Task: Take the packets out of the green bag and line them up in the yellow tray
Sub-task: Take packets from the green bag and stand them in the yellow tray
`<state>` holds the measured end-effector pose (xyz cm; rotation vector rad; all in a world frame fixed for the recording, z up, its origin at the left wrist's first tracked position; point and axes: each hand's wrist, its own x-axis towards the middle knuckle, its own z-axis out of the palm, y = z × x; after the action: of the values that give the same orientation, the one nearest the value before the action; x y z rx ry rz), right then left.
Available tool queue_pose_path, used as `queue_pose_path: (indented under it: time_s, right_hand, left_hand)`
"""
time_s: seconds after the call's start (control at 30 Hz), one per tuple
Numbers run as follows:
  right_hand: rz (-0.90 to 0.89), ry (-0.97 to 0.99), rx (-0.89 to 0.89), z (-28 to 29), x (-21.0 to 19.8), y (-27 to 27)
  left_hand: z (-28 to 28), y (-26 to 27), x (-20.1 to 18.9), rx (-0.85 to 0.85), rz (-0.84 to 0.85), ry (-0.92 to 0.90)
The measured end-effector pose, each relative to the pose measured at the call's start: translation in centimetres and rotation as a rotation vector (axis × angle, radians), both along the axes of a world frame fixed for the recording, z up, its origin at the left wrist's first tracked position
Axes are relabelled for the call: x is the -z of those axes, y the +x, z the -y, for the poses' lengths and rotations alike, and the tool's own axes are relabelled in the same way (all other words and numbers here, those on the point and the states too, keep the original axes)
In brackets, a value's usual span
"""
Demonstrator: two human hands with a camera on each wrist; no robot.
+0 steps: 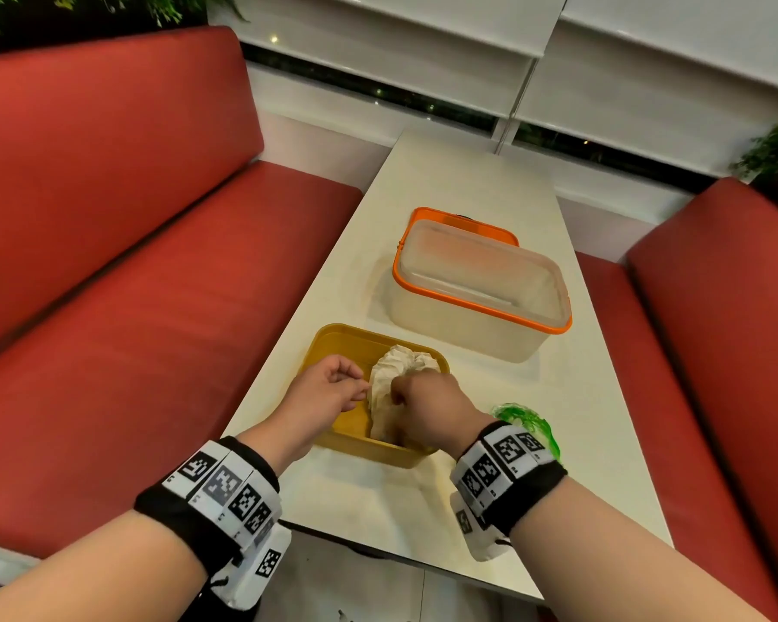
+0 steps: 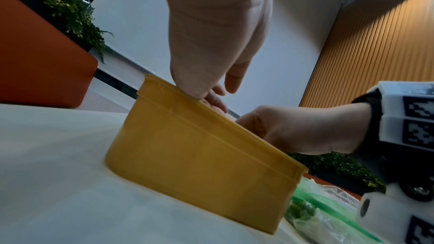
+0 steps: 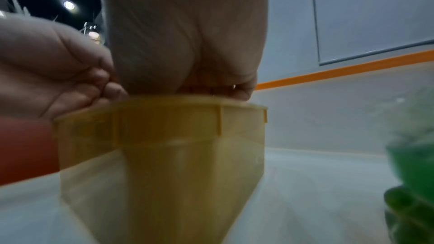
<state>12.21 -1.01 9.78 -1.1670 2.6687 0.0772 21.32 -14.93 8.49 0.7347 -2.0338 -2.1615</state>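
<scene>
- Yellow tray (image 1: 333, 347) sits on the table's near end; green bag (image 1: 531, 424) lies just beside it.
- Right hand (image 1: 427, 410) grips crumpled whitish packets (image 1: 396, 374) inside the tray.
- Left hand (image 1: 324, 388), loosely curled, holds nothing.
- Risk: bunched packets may spring up crooked.

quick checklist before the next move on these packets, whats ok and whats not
1. Yellow tray flat on the table: ok.
2. Right hand grips the whitish packets inside the tray: ok.
3. Left hand free to help: ok, its fingers are loosely curled over the tray and seem to hold nothing.
4. Packets lined up: not ok, they lie in a crumpled bunch.
5. Green bag emptied: cannot tell, the right wrist hides much of it.
6. Orange-rimmed clear box clear of the tray: ok, it sits apart, farther along the table.
</scene>
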Motion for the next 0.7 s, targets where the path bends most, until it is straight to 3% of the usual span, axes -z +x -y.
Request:
queue_pose_path:
  time_s: [0.2, 0.33, 0.5, 0.7]
  right_hand:
    - [0.017, -0.300, 0.144, -4.1, -2.1, 0.2]
    - [0.089, -0.353, 0.114, -7.0, -2.3, 2.2]
    - [0.139, -0.299, 0.085, -8.1, -0.9, 3.4]
    - [0.129, -0.271, 0.061, -8.4, 0.3, 3.6]
  left_hand:
    - [-0.2, -0.9, -0.4, 0.033, 0.102, -0.029]
    - [-0.8, -2.3, -1.3, 0.049, 0.240, -0.088]
    - [-2.4, -4.6, -3.2, 0.000, 0.323, 0.225]
    - [-3.4, -5.6, -2.5, 0.061, 0.357, 0.321]
